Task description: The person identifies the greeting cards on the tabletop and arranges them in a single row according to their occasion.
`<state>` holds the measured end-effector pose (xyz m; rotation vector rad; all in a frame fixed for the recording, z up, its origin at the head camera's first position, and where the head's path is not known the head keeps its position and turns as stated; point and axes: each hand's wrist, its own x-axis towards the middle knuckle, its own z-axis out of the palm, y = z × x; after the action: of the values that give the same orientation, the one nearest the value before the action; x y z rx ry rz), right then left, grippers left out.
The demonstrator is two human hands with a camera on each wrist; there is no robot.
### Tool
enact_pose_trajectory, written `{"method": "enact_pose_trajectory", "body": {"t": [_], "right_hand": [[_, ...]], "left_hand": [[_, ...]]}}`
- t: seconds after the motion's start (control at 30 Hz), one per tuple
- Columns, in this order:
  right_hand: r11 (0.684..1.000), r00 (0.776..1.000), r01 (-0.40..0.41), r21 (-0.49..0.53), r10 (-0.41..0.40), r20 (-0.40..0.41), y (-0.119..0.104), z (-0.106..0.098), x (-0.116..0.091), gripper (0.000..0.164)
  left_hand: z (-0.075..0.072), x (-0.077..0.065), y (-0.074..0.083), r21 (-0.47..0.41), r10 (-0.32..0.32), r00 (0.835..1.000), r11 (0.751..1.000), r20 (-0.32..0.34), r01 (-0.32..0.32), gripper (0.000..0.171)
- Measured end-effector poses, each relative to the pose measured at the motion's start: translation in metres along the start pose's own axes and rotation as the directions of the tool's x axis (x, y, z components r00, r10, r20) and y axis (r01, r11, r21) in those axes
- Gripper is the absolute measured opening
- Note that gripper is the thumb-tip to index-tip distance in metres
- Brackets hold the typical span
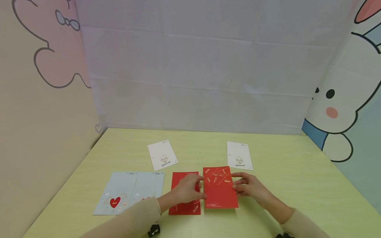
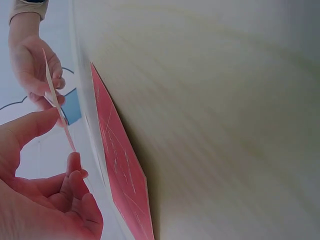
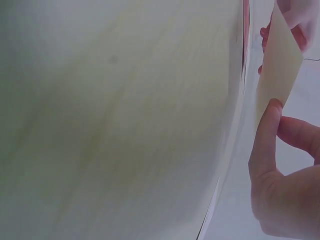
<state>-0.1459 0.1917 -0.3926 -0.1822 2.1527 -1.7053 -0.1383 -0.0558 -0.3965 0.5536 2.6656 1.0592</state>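
Note:
A red card with gold feather-like marks and a pale back is held just above the table between both hands. My right hand pinches its right edge between thumb and finger, seen closely in the right wrist view. At the opposite edge, my left hand holds the card with curled fingers and thumb. Underneath the left hand lies a second red card, partly covered by that hand. The left wrist view shows the held card edge-on, apart from the red card on the table.
Left of the red cards lies a pale blue two-panel card with red hearts, partly behind the left sleeve. Two white diamond-print cards lie farther back, one left and one right. A white cloth hangs behind the table.

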Motion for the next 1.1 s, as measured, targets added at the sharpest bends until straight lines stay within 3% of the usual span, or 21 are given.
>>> {"method": "enact_pose_trajectory", "body": {"t": [0.27,0.53,1.1], "right_hand": [[0.999,0.999,-0.045,-0.023,0.046,0.027,0.002,0.009,0.006,0.048],[0.995,0.996,-0.089,-0.037,0.089,0.002,0.006,0.013,0.011,0.048],[0.991,0.996,-0.092,-0.096,0.093,0.0,0.006,0.016,0.011,0.043]], "left_hand": [[-0.004,-0.005,-0.005,0.081,-0.004,0.999,0.997,0.037,0.001,0.049],[-0.005,-0.008,-0.006,0.037,-0.042,0.995,0.999,0.092,0.038,0.057],[-0.007,-0.006,-0.008,0.096,-0.027,0.995,0.995,0.092,0.018,0.056]]}}
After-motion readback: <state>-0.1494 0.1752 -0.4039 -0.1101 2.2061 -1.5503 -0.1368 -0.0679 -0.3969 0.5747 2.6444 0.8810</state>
